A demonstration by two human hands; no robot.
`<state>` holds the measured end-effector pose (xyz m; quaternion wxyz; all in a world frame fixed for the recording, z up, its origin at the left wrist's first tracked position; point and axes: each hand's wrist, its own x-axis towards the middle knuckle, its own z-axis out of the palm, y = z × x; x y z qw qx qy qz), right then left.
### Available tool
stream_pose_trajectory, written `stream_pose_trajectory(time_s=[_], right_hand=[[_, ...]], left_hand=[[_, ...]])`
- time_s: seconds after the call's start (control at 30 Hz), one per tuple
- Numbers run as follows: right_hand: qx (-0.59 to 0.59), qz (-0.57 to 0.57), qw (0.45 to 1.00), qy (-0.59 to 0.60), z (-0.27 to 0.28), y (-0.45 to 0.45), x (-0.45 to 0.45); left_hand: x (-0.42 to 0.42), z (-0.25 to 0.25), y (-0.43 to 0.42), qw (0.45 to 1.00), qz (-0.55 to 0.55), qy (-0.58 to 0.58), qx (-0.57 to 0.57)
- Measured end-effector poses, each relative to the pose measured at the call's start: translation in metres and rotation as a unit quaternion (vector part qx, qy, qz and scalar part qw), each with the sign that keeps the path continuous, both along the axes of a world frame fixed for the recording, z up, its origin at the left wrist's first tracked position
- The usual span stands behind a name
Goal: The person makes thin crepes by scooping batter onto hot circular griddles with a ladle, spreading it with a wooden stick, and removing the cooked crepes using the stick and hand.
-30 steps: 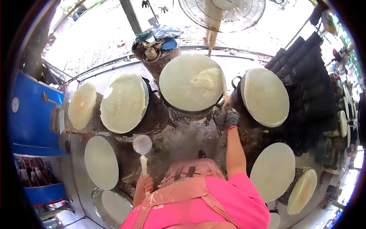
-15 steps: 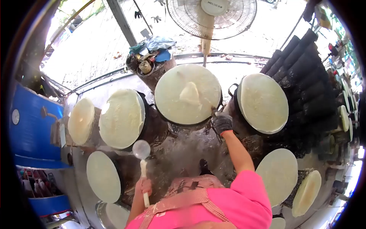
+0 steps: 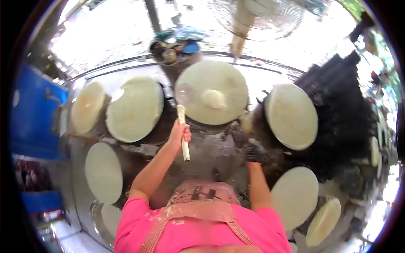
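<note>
My left hand (image 3: 180, 133) grips the pale handle of a ladle (image 3: 181, 113). The ladle's round bowl lies over the left part of a large pale round sheet (image 3: 202, 76) on the middle griddle. A folded, lighter lump (image 3: 214, 99) sits near the centre of that sheet. Below and right of this griddle is my right hand (image 3: 253, 152), in a dark glove, apart from the sheet. Motion smears its fingers, so I cannot make out whether it holds anything.
More round griddles with pale tops stand around me: one at left (image 3: 137, 109), another at right (image 3: 292, 118), others lower on both sides. Dark stacked logs (image 3: 337, 109) lie at right. A fan (image 3: 257, 19) and a cluttered bin (image 3: 175, 52) stand beyond; a blue cabinet (image 3: 38, 114) is at left.
My left hand has swung the ladle up and forward from low left onto the middle griddle. My gloved right hand has left that griddle's edge and drawn back. The whole view has shifted somewhat.
</note>
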<state>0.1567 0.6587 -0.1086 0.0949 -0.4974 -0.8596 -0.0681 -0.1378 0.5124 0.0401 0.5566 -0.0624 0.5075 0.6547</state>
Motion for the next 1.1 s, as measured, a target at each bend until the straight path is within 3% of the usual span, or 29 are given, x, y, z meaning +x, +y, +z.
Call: stream_pose_trajectory(time_s=[0.03, 0.07, 0.1, 0.13, 0.17, 0.23, 0.27, 0.3, 0.37, 0.43, 0.47, 0.5, 0.57, 0.6, 0.7, 0.9, 0.93, 0.97, 1.03, 1.07, 1.1], right_hand=[[-0.056, -0.022, 0.995, -0.078, 0.0, -0.016, -0.015], [-0.005, 0.107, 0.994, -0.018, -0.01, -0.032, -0.018], [-0.061, 0.054, 0.995, 0.057, -0.027, -0.046, -0.033], [-0.107, 0.0, 0.985, 0.138, -0.043, -0.061, -0.048], [-0.256, -0.073, 0.964, 0.021, 0.014, -0.074, -0.065], [-0.225, 0.036, 0.944, 0.237, 0.074, -0.091, -0.046], [-0.208, 0.098, 0.911, 0.343, 0.094, -0.092, -0.036], [-0.186, 0.127, 0.953, 0.203, 0.105, -0.096, -0.029], [-0.067, 0.156, 0.974, 0.15, 0.076, -0.106, -0.026], [-0.031, 0.127, 0.986, 0.107, 0.052, -0.119, -0.028], [-0.025, 0.098, 0.991, 0.09, 0.044, -0.121, -0.035], [-0.025, 0.102, 0.984, 0.147, 0.049, -0.127, -0.041], [-0.028, 0.112, 0.959, 0.259, 0.068, -0.136, -0.048], [-0.092, 0.101, 0.965, 0.223, 0.05, -0.139, -0.037], [-0.239, 0.154, 0.871, 0.401, 0.061, -0.141, -0.051], [-0.441, 0.098, 0.831, 0.324, 0.036, -0.102, -0.069], [-0.47, 0.103, 0.802, 0.355, 0.021, -0.089, -0.075], [-0.415, 0.118, 0.853, 0.294, 0.01, -0.073, -0.076], [-0.29, 0.138, 0.932, 0.168, 0.042, -0.068, -0.094], [-0.289, 0.17, 0.912, 0.236, 0.043, -0.064, -0.103], [-0.272, 0.177, 0.921, 0.214, 0.049, -0.064, -0.112]], left_hand=[[0.011, -0.003, 0.019, 0.998, 0.001, 0.044, -0.034], [0.015, -0.023, 0.035, 0.998, -0.028, 0.033, -0.042], [0.021, -0.032, 0.047, 0.998, -0.024, 0.007, -0.057], [0.024, -0.037, 0.047, 0.989, -0.032, -0.14, -0.036], [0.016, -0.04, 0.045, 0.96, -0.029, -0.276, -0.017], [-0.001, -0.011, -0.015, 0.923, -0.131, -0.337, 0.129], [-0.001, -0.01, -0.06, 0.955, -0.138, -0.235, 0.116], [0.017, 0.007, -0.086, 0.987, -0.024, -0.158, -0.003], [0.027, 0.01, -0.121, 0.985, -0.067, -0.153, 0.033], [0.022, 0.012, -0.131, 0.944, -0.04, -0.324, 0.053], [0.016, 0.009, -0.134, 0.894, -0.02, -0.44, 0.082], [0.014, 0.006, -0.137, 0.827, -0.003, -0.55, 0.115], [0.016, 0.019, -0.146, 0.822, 0.005, -0.556, 0.124], [0.019, 0.023, -0.152, 0.818, 0.01, -0.559, 0.14], [0.029, 0.038, -0.167, 0.84, 0.048, -0.52, 0.149], [0.057, 0.032, -0.206, 0.861, 0.096, -0.463, 0.19], [0.061, 0.032, -0.215, 0.871, 0.101, -0.442, 0.192], [0.067, 0.032, -0.225, 0.88, 0.105, -0.422, 0.192], [0.079, 0.019, -0.248, 0.873, 0.145, -0.427, 0.186], [0.082, 0.016, -0.26, 0.872, 0.153, -0.426, 0.185], [0.084, 0.011, -0.273, 0.873, 0.16, -0.423, 0.184]])
